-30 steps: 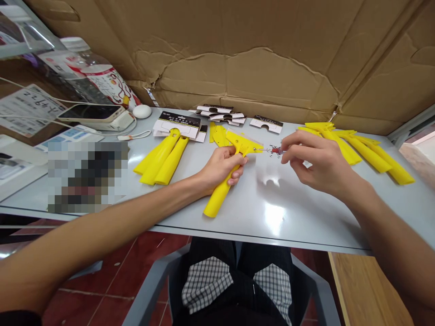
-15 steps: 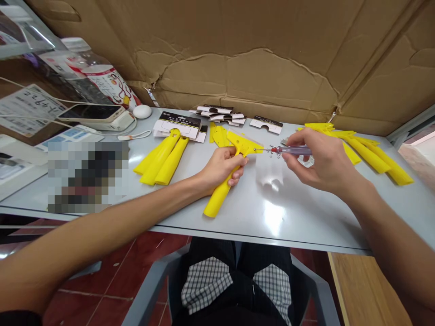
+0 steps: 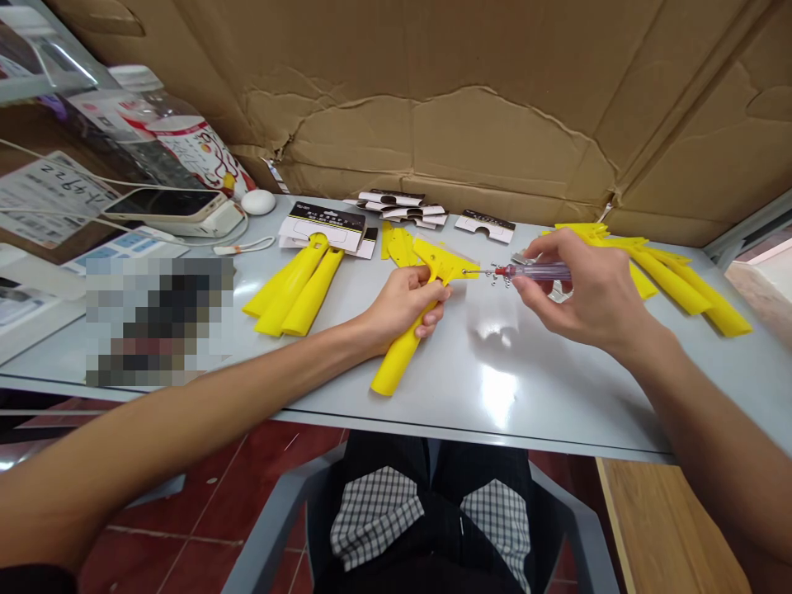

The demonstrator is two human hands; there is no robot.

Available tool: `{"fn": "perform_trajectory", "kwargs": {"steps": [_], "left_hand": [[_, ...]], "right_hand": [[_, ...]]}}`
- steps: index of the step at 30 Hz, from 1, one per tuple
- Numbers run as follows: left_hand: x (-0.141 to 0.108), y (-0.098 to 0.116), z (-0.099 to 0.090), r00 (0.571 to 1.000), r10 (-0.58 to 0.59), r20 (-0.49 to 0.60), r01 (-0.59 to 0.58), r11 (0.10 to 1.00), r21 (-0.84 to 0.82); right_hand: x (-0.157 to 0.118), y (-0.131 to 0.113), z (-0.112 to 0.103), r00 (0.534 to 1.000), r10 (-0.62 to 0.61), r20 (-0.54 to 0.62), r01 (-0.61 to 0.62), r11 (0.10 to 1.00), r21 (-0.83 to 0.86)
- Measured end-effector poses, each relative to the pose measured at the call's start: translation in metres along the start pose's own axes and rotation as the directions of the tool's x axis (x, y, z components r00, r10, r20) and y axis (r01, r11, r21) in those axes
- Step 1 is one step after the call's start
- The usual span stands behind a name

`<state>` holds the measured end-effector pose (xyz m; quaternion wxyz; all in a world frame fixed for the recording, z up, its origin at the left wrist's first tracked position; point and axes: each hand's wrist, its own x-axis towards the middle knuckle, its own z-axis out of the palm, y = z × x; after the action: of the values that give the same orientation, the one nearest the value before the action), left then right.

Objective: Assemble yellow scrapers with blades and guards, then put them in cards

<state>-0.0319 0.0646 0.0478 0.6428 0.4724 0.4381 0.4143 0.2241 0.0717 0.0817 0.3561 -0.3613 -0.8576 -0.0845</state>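
My left hand [image 3: 413,304] is closed round the neck of a yellow plastic scraper [image 3: 396,363], whose wide head points away from me and whose handle slants toward the table's front edge. A screwdriver [image 3: 538,271] with a clear purplish handle and red collar is pinched in my right hand [image 3: 594,289]. Its thin shaft lies nearly level, and the tip meets the right side of the scraper's head, at what looks like a screw. Several small screws [image 3: 495,280] lie on the table under the shaft. A clear strip edges the scraper's head.
Yellow scrapers with black-and-white cards [image 3: 325,223] lie to the left, loose yellow pieces [image 3: 399,245] behind my left hand. More cards [image 3: 402,206] rest at the back. Yellow handles [image 3: 674,276] are piled right. A phone [image 3: 164,204] and bottles [image 3: 186,140] stand left; cardboard [image 3: 433,66] walls the back.
The screwdriver's handle has turned slightly in my right hand, and those fingers have shifted a little. My left hand and the scraper stay where they were.
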Motion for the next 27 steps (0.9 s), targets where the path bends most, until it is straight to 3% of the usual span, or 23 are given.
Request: {"fn": "perform_trajectory", "kwargs": {"steps": [5,17,27], "left_hand": [[-0.0010,0.0014,-0.0004,1.000,-0.005,0.005,0.005,1.000,0.005],[-0.0024,0.0035,0.0019,1.000,-0.015,-0.013,0.015,1.000,0.003],[-0.0016,0.0023,0.0015,1.000,-0.016,-0.005,0.016,1.000,-0.001]], "right_hand": [[0.0000,-0.0027,-0.0022,1.000,-0.009,0.029,0.008,0.998,0.065],[0.0015,-0.0006,-0.0023,1.000,-0.005,0.012,0.005,0.999,-0.045],[0.0019,-0.0037,-0.0049,0.998,-0.043,0.049,0.040,0.998,0.053]]}}
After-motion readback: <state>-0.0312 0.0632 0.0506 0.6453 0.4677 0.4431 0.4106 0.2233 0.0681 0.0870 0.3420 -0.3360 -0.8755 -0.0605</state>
